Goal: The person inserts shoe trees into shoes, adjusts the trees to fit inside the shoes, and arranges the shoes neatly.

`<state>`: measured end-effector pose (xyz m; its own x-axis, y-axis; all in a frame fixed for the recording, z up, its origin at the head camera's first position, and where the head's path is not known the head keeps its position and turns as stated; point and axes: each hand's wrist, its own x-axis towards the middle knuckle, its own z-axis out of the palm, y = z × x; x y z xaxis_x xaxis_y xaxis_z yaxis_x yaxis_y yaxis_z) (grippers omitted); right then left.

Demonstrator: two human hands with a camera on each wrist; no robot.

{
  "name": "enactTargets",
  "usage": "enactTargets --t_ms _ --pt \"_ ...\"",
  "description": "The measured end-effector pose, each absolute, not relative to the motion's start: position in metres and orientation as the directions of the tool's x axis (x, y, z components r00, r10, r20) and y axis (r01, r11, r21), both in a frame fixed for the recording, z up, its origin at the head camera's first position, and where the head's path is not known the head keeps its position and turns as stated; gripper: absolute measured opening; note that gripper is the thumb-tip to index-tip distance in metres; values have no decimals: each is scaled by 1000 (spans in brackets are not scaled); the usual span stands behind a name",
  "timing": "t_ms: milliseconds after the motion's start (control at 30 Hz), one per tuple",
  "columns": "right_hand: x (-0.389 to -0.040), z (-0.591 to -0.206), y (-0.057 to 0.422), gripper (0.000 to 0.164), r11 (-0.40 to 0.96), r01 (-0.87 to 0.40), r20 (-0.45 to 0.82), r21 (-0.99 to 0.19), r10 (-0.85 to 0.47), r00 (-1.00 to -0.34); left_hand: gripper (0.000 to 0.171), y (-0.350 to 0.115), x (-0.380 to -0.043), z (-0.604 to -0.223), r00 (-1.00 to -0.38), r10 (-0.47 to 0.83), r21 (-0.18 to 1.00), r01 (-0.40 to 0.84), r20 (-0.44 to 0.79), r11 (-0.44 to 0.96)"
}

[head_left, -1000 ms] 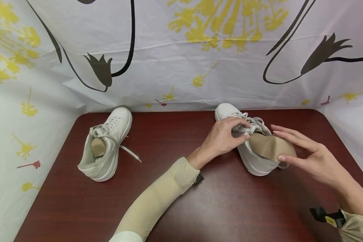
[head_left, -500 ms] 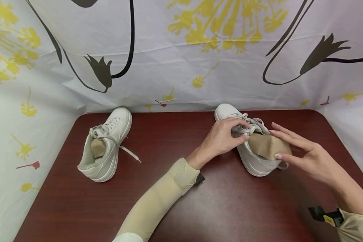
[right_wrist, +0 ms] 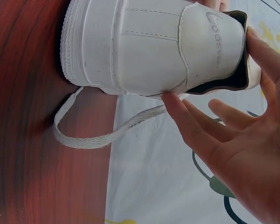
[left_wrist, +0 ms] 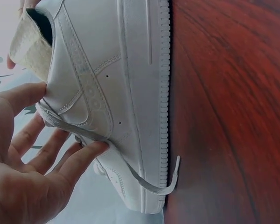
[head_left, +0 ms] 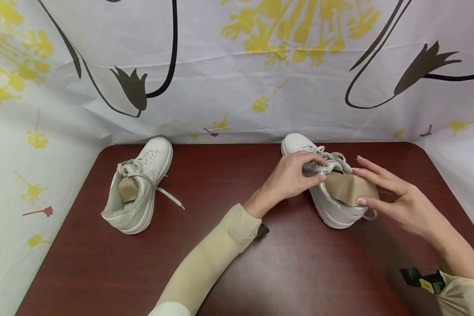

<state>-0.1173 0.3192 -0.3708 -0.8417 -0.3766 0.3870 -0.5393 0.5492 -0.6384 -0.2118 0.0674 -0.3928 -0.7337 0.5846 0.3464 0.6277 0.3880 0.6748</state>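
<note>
A white sneaker [head_left: 333, 213] with grey laces stands on the right of the table, toe toward the back. My left hand [head_left: 288, 177] holds its upper beside the laces, thumb at the collar edge and fingertips on the side in the left wrist view. A folded wad of brown paper stuffing [head_left: 341, 186] sticks out of the shoe's opening. Between thumb and fingers, my right hand [head_left: 408, 206] pinches the outer end of this wad. One loose lace [right_wrist: 86, 142] hangs beside the heel in the right wrist view; another lace [left_wrist: 149, 186] trails down the other side.
A matching white sneaker [head_left: 159, 156] stands at the table's left, with brown paper [head_left: 128, 189] inside and a loose lace [head_left: 170, 197] on the dark red tabletop [head_left: 221, 175]. A patterned white cloth [head_left: 205, 87] rises along the table's back and sides.
My right hand has shifted slightly left, and the brown paper sits a little further into the shoe's opening. The left hand keeps its place on the shoe.
</note>
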Motion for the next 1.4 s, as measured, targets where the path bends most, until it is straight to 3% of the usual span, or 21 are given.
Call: enactTargets --t_ms 233,533,800,1067,1400 --pt "-121 -368 315 76 592 -517 383 -618 -349 -856 27 67 -215 -391 -738 581 683 621 343 385" --pt "-121 -368 313 77 607 -555 461 -569 -323 -826 26 68 -216 -390 -734 578 687 625 356 371" --pt "-121 -367 309 78 676 -505 445 -537 -281 -850 27 68 -213 -390 -742 579 695 611 338 379" --pt "-121 -364 304 78 751 -498 461 -433 -290 -839 27 69 -211 -389 -743 575 692 613 342 380" --pt "-119 -368 302 81 755 -468 474 -460 -237 -848 27 69 -210 -391 -747 575 703 604 335 375"
